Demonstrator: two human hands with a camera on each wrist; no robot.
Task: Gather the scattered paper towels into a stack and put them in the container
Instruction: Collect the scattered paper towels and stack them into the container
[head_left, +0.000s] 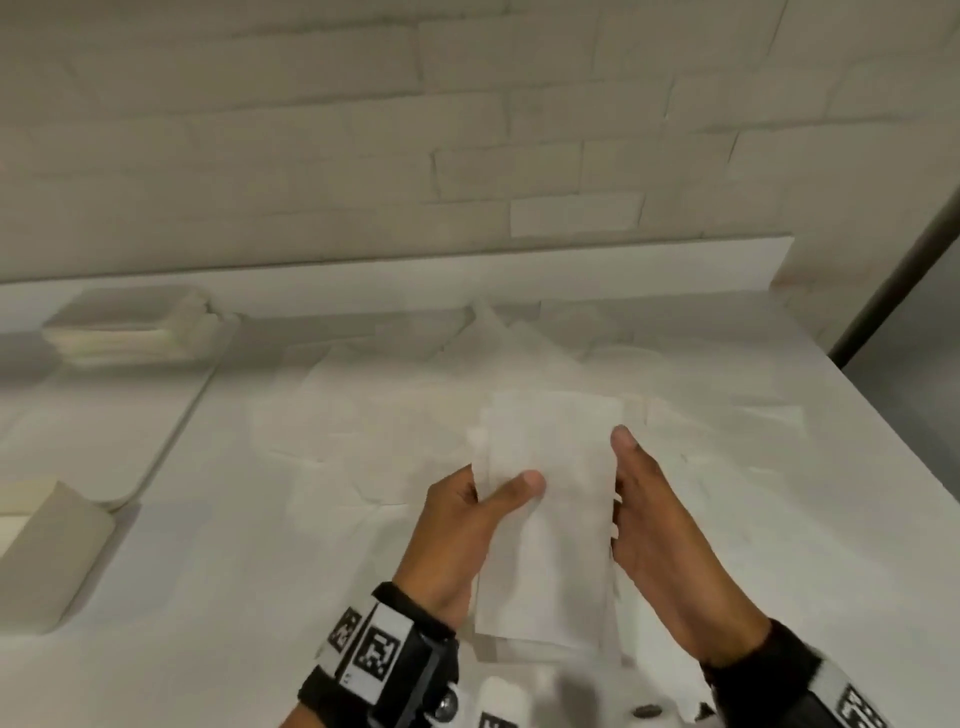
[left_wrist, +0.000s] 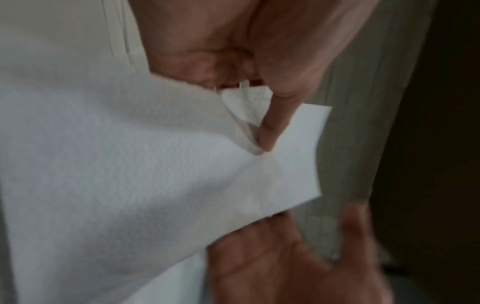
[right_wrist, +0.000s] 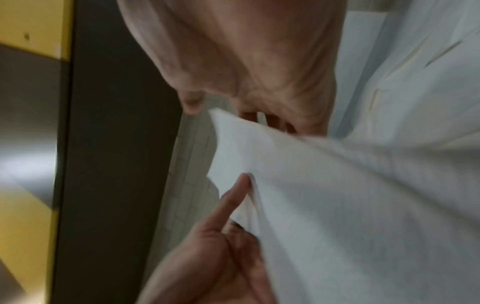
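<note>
I hold a stack of white paper towels (head_left: 545, 519) upright-lengthwise above the table, close to my body. My left hand (head_left: 467, 525) grips its left edge, with the thumb pressed on top and the fingers underneath; the left wrist view shows that thumb (left_wrist: 270, 131) denting the paper towels (left_wrist: 130, 174). My right hand (head_left: 654, 519) lies along the right edge, its thumb straight beside the stack and its fingers hidden beneath. In the right wrist view its thumb stands off the paper towels (right_wrist: 337, 205). Several loose paper towels (head_left: 395, 415) are scattered on the table behind.
A white tray (head_left: 104, 441) at the left carries a neat pile of folded towels (head_left: 130, 327) at its far end. A beige box (head_left: 47, 551) stands at the near left. The white table (head_left: 234, 597) ends at a brick wall behind and drops off at the right edge.
</note>
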